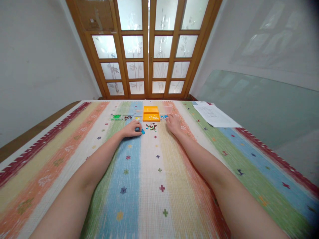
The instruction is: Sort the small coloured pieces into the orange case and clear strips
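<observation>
Both my arms reach far out over a striped, many-coloured cloth. My left hand is curled, fingers closed over a small dark blue thing, next to a few blue pieces. My right hand lies knuckles up, its fingertips reaching to a small group of blue pieces. Between the hands lies a loose heap of tiny red, green and dark pieces. Just beyond it stands an orange tray with two compartments.
Left of the tray sit small piles of green pieces, dark red pieces and yellow pieces. A printed white sheet lies at the far right. A glass pane leans on the right wall; wooden glazed doors stand behind.
</observation>
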A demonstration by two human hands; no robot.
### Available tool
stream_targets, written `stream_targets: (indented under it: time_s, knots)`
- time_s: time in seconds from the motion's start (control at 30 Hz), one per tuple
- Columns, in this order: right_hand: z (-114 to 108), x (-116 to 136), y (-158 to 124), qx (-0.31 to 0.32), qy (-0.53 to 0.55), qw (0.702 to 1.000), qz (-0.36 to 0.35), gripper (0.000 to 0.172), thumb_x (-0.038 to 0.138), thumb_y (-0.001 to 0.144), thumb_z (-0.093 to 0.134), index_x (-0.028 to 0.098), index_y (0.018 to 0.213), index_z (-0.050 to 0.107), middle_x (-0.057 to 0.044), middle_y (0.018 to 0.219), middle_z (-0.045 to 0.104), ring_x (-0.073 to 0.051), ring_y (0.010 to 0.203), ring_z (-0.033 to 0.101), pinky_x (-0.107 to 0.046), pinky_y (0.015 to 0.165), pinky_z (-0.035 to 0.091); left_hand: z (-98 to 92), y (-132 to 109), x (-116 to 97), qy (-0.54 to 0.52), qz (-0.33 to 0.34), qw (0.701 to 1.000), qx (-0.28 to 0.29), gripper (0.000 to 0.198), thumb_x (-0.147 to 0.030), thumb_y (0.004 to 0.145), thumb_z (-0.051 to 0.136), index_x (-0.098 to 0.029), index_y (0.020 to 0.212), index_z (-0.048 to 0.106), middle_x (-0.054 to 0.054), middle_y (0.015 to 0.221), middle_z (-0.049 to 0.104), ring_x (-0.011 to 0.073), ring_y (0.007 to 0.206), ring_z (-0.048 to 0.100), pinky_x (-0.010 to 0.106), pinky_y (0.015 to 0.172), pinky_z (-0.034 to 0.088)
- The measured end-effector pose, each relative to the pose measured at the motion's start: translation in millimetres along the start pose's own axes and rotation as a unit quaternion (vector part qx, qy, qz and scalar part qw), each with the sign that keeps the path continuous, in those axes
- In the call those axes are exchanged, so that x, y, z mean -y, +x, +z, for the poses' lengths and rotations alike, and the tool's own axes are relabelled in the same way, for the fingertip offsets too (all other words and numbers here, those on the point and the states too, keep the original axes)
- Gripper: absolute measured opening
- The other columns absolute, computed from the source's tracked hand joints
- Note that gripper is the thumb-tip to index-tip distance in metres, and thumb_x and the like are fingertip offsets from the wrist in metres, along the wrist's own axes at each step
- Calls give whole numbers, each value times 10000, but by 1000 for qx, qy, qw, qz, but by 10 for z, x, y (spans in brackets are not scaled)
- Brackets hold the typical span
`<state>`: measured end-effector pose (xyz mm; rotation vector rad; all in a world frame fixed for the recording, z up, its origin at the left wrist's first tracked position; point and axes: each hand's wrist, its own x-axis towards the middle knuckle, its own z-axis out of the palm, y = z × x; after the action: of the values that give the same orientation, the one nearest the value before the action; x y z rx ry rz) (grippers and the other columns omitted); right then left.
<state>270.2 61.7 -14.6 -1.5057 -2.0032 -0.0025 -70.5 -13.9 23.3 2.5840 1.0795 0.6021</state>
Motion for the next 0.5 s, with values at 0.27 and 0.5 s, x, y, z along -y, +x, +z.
stream_targets:
  time_s: [0.27, 0.5]
  knots:
    - [50, 26, -15, -7, 20, 999, -38, 439, 312, 1073, 418, 145, 1335, 729, -178, 1439, 644, -332, 1325, 569, -508, 1163, 441, -7, 2, 9, -6, 2, 1000, 12, 148, -354, 890, 711, -237, 921, 796, 88, 1104, 720, 278, 1128, 630, 427, 1107, 439]
    - [27, 90, -45, -7, 33, 998, -58, 464, 354, 1085, 409, 160, 1361, 728, -178, 1441, 644, -330, 1337, 566, -517, 1180, 437, 27, 10, 71, -20, -10, 1000, -19, 161, -373, 899, 716, -255, 934, 819, 82, 1067, 749, 270, 1087, 658, 440, 1093, 455]
